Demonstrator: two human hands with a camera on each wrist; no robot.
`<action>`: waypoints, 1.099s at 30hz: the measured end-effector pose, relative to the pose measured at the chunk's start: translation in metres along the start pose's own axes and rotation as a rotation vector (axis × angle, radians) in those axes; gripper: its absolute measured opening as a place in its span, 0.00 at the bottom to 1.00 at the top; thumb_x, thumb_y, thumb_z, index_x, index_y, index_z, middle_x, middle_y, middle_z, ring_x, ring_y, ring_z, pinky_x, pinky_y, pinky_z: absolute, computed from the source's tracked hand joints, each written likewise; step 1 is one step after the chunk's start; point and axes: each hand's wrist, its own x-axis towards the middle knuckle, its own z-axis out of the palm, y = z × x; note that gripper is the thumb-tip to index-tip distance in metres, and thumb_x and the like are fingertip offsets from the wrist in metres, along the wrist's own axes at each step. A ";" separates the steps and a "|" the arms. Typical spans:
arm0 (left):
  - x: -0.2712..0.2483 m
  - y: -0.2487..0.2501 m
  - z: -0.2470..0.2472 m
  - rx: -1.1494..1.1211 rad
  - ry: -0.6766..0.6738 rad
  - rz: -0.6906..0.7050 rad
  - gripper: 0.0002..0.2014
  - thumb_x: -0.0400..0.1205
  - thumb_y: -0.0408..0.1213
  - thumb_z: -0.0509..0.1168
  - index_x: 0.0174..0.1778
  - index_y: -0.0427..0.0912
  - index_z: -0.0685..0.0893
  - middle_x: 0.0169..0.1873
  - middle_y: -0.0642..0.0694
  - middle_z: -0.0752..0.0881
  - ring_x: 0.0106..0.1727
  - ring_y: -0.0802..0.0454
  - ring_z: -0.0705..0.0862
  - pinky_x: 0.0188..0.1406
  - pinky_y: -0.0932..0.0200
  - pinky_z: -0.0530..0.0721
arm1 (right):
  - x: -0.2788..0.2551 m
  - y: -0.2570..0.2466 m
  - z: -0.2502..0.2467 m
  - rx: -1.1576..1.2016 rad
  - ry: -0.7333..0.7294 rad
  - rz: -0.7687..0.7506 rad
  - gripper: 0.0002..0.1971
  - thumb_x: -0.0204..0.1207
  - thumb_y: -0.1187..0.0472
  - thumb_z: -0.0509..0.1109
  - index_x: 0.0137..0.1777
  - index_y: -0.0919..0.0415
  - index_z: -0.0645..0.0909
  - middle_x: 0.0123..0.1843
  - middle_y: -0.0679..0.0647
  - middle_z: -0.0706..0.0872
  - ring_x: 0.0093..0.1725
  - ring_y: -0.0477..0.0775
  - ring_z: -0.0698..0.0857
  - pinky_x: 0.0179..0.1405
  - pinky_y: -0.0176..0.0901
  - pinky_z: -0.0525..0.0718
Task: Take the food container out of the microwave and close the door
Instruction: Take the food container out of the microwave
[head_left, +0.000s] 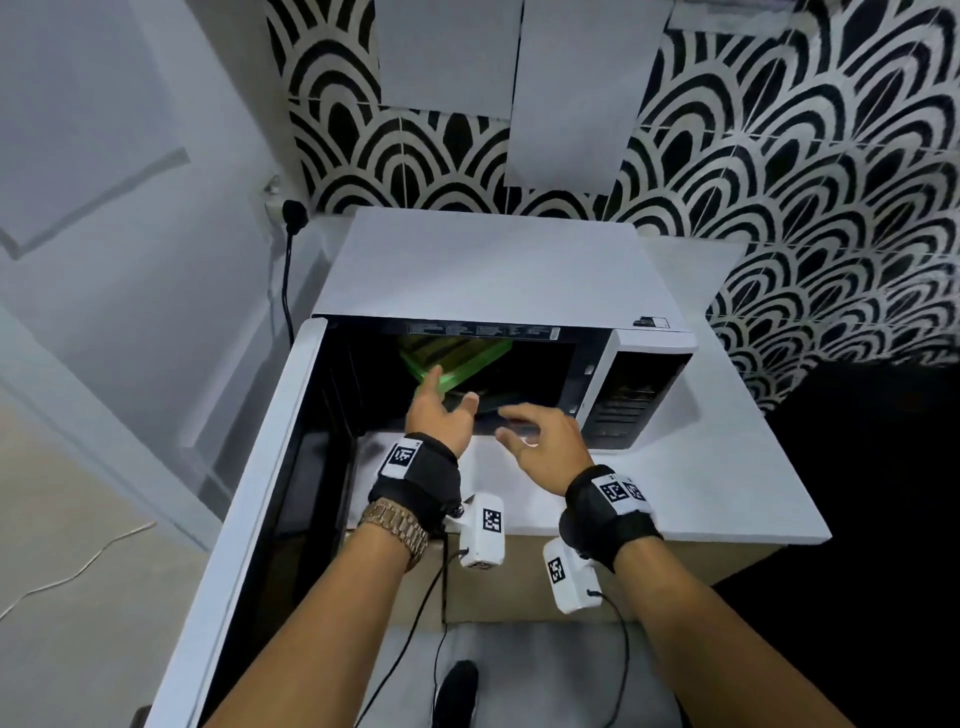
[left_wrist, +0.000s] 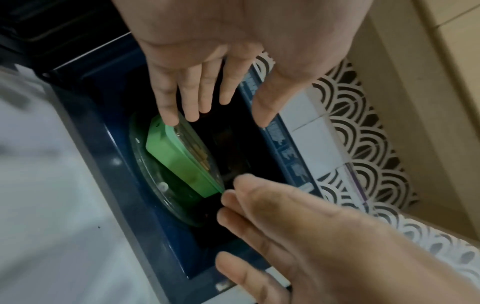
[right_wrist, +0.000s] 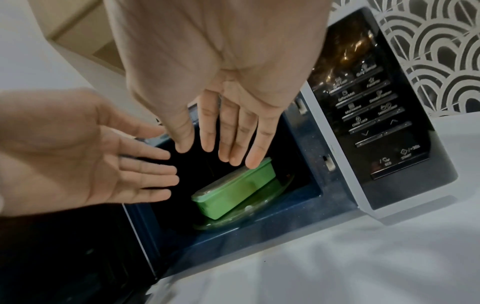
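A green food container with a clear lid sits on the glass turntable inside the white microwave. The microwave door stands swung wide open to the left. My left hand reaches into the cavity with straight fingers, its fingertips just at the container's left end. My right hand hovers at the cavity mouth, fingers spread, its fingertips above the container's right end. Neither hand grips anything.
The microwave's black control panel is on its right side. It stands on a white counter against a black-and-white patterned wall. A plug and cable hang at the back left. A shoe shows on the floor below.
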 end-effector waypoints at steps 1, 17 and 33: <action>0.009 -0.004 0.000 -0.031 0.039 -0.017 0.35 0.77 0.40 0.70 0.80 0.45 0.66 0.77 0.43 0.73 0.76 0.44 0.75 0.76 0.43 0.74 | 0.009 0.004 0.002 -0.008 -0.002 0.024 0.18 0.75 0.50 0.73 0.64 0.49 0.85 0.64 0.50 0.89 0.65 0.55 0.84 0.65 0.55 0.85; 0.129 -0.016 -0.003 0.164 0.294 -0.179 0.17 0.75 0.36 0.71 0.45 0.21 0.83 0.38 0.35 0.82 0.41 0.46 0.80 0.45 0.51 0.80 | 0.149 0.020 0.023 0.018 0.037 0.352 0.19 0.78 0.48 0.71 0.51 0.67 0.85 0.54 0.68 0.89 0.60 0.68 0.85 0.56 0.47 0.79; 0.160 -0.035 -0.008 0.278 0.075 -0.300 0.14 0.77 0.30 0.66 0.57 0.30 0.86 0.57 0.34 0.88 0.62 0.42 0.85 0.52 0.65 0.70 | 0.156 0.029 -0.004 -0.399 -0.397 0.094 0.30 0.87 0.59 0.56 0.86 0.53 0.49 0.88 0.53 0.48 0.87 0.58 0.49 0.82 0.38 0.41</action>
